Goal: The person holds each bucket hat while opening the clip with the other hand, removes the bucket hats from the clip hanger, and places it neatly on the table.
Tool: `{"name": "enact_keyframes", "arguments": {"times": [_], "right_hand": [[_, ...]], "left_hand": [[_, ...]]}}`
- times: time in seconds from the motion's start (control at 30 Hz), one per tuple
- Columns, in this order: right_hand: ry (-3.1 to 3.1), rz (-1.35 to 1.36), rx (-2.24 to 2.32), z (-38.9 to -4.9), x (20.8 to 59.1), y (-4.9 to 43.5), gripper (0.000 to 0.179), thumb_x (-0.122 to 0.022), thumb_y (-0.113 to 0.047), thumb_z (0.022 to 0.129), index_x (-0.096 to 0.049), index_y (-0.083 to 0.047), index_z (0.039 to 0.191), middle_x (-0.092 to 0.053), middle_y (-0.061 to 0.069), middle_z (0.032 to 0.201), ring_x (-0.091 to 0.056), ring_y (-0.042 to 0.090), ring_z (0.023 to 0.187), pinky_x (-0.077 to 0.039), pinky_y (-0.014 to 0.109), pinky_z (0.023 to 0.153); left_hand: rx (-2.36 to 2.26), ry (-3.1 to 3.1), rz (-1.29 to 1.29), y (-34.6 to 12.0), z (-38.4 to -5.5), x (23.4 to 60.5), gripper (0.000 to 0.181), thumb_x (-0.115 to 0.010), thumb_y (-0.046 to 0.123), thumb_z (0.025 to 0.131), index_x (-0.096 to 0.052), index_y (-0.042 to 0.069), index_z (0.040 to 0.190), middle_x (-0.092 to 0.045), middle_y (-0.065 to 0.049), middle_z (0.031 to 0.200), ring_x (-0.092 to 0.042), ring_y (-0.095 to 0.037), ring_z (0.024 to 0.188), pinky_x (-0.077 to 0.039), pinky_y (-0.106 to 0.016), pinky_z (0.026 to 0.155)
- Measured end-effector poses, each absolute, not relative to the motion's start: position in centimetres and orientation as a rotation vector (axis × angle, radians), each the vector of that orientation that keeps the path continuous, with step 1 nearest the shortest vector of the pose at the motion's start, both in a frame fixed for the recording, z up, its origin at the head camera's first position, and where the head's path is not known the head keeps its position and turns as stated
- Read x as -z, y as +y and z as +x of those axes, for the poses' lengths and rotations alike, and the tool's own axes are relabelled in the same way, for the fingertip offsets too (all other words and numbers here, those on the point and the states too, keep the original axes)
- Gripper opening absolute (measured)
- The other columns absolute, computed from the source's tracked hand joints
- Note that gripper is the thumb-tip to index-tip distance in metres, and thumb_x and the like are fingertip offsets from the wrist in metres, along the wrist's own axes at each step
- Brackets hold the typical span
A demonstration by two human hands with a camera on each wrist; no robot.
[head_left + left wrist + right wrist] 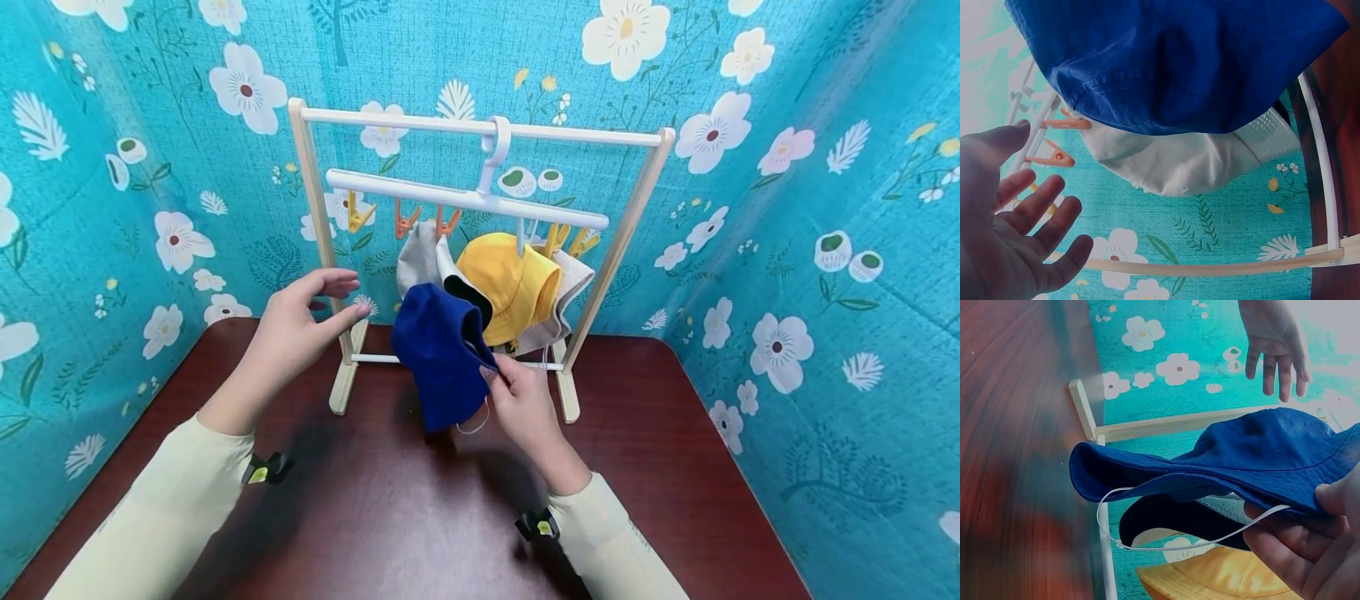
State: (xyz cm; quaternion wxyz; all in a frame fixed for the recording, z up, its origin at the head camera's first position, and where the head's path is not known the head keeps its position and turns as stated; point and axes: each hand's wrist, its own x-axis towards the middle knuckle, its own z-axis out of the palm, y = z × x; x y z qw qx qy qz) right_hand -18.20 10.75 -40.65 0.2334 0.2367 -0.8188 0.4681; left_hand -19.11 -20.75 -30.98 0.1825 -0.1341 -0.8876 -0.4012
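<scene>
A blue bucket hat point(442, 354) with a thin white elastic cord point(1188, 549) is in front of the rack. My right hand point(527, 408) pinches its brim between thumb and fingers, seen closely in the right wrist view. To the left of the hat, my left hand point(300, 321) is held in the air, fingers spread and apart from anything. Behind the blue hat hangs a pale grey-white hat point(1160, 159) by an orange clip point(447, 222). A yellow bucket hat point(498, 275) and a cream hat point(573, 279) hang to its right.
A white clip hanger point(420, 190) hooks over the wooden rack's top bar point(405, 122). Another orange clip point(406, 220) and a yellow clip point(358, 213) hang at its left with nothing in them. The rack stands on a dark red table point(420, 533) before flowered teal cloth point(810, 208).
</scene>
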Motion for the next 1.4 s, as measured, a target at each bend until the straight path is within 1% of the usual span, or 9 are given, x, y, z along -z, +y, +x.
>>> {"name": "enact_keyframes", "arguments": {"times": [0.1,0.27,0.43,0.6,0.77,0.97,1.27,1.33,1.4], "right_hand": [[-2.243,0.655,-1.279,-18.2,40.6,10.8,0.013,-0.067,-0.007,0.099,-0.077,-0.009,0.106,-0.075,0.001,0.084,-0.054,0.009,0.059,-0.044,0.023,0.052],[-2.249,0.646,-1.264,-18.0,40.6,10.9,0.014,-0.067,-0.007,0.099,-0.078,-0.010,0.107,-0.078,0.002,0.090,-0.058,0.008,0.063,-0.048,0.023,0.056],[-2.255,0.632,-1.260,-17.9,40.6,11.0,0.014,-0.066,-0.007,0.099,-0.078,-0.010,0.107,-0.077,0.001,0.087,-0.056,0.008,0.060,-0.045,0.023,0.053],[-2.248,0.649,-1.267,-17.8,40.8,10.9,0.014,-0.066,-0.008,0.100,-0.078,-0.011,0.106,-0.075,0.000,0.083,-0.056,0.008,0.060,-0.045,0.024,0.053],[-2.249,0.644,-1.270,-17.8,40.9,10.8,0.015,-0.065,-0.008,0.100,-0.078,-0.012,0.107,-0.075,-0.001,0.083,-0.055,0.007,0.058,-0.044,0.024,0.052],[-2.245,0.646,-1.275,-17.7,40.9,10.8,0.016,-0.065,-0.007,0.100,-0.078,-0.012,0.109,-0.073,-0.001,0.079,-0.049,0.007,0.053,-0.039,0.022,0.048],[-2.186,0.696,-1.230,-18.3,41.1,10.3,0.017,-0.064,-0.006,0.100,-0.077,-0.013,0.108,-0.070,-0.002,0.075,-0.050,0.007,0.054,-0.040,0.020,0.048],[-2.176,0.706,-1.220,-18.4,41.1,10.2,0.017,-0.064,-0.007,0.100,-0.077,-0.012,0.108,-0.070,-0.002,0.075,-0.051,0.007,0.055,-0.041,0.020,0.049],[-2.165,0.713,-1.217,-18.6,41.0,10.0,0.017,-0.064,-0.007,0.100,-0.077,-0.011,0.109,-0.074,0.000,0.080,-0.058,0.007,0.060,-0.047,0.020,0.054]], "left_hand": [[1.122,-2.509,-0.371,-20.9,-18.4,31.4,0.052,-0.074,0.045,0.094,-0.061,0.021,0.138,-0.070,-0.003,0.129,-0.062,-0.023,0.120,-0.049,-0.052,0.100],[1.107,-2.505,-0.352,-21.3,-17.3,32.1,0.051,-0.075,0.045,0.093,-0.062,0.023,0.137,-0.069,0.000,0.126,-0.063,-0.019,0.115,-0.051,-0.048,0.092],[1.096,-2.482,-0.377,-21.4,-16.4,32.7,0.049,-0.076,0.041,0.093,-0.063,0.021,0.136,-0.070,0.001,0.124,-0.063,-0.019,0.113,-0.050,-0.045,0.091],[1.071,-2.462,-0.394,-21.6,-15.5,33.5,0.048,-0.079,0.034,0.092,-0.064,0.021,0.135,-0.071,0.000,0.122,-0.065,-0.019,0.108,-0.050,-0.026,0.088],[1.105,-2.431,-0.398,-21.9,-14.7,34.4,0.048,-0.082,0.028,0.089,-0.065,0.022,0.134,-0.071,0.001,0.121,-0.065,-0.016,0.109,-0.044,-0.009,0.087],[1.138,-2.402,-0.383,-22.1,-14.2,35.4,0.047,-0.084,0.023,0.087,-0.066,0.025,0.131,-0.071,0.005,0.119,-0.064,-0.009,0.109,-0.044,-0.007,0.088],[1.117,-2.404,-0.376,-22.2,-12.9,36.2,0.048,-0.084,0.026,0.088,-0.065,0.027,0.132,-0.069,0.006,0.122,-0.062,-0.009,0.113,-0.042,-0.007,0.089],[1.118,-2.399,-0.387,-22.3,-12.8,36.3,0.048,-0.084,0.026,0.088,-0.065,0.028,0.132,-0.069,0.007,0.121,-0.061,-0.008,0.113,-0.042,-0.008,0.089],[1.125,-2.398,-0.385,-22.3,-12.8,36.4,0.048,-0.084,0.025,0.088,-0.065,0.028,0.132,-0.069,0.007,0.121,-0.061,-0.007,0.112,-0.042,-0.008,0.089]]}}
